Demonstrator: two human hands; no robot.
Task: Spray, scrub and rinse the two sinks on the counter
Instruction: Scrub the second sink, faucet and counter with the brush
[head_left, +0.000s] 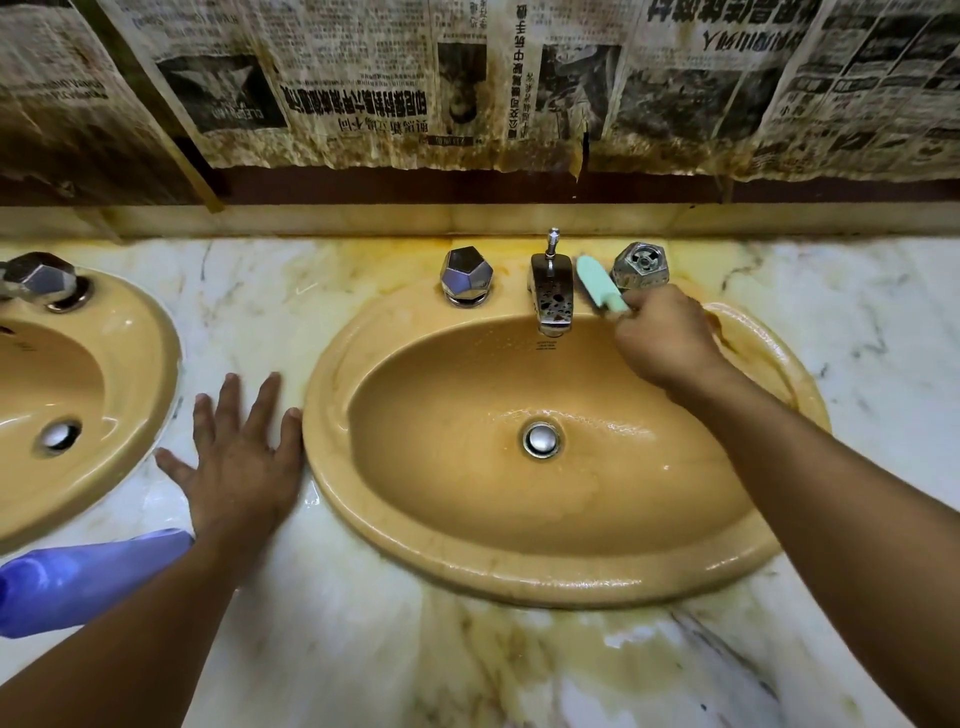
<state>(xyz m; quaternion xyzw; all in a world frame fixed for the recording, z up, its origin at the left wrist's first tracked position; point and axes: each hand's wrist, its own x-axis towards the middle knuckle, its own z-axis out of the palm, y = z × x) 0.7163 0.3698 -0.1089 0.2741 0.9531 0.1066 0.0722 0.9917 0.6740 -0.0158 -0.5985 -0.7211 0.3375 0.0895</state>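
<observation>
Mint-green brush (601, 283) — gripped in the right hand (667, 338) — touches the faucet (551, 291) of the right sink (519, 571); left of that sink, the left hand (236, 457) lies flat, fingers spread, on marble counter (363, 649).

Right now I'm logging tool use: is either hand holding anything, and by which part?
The right hand grips the green brush by its handle; left hand rests flat on the counter, empty.
</observation>
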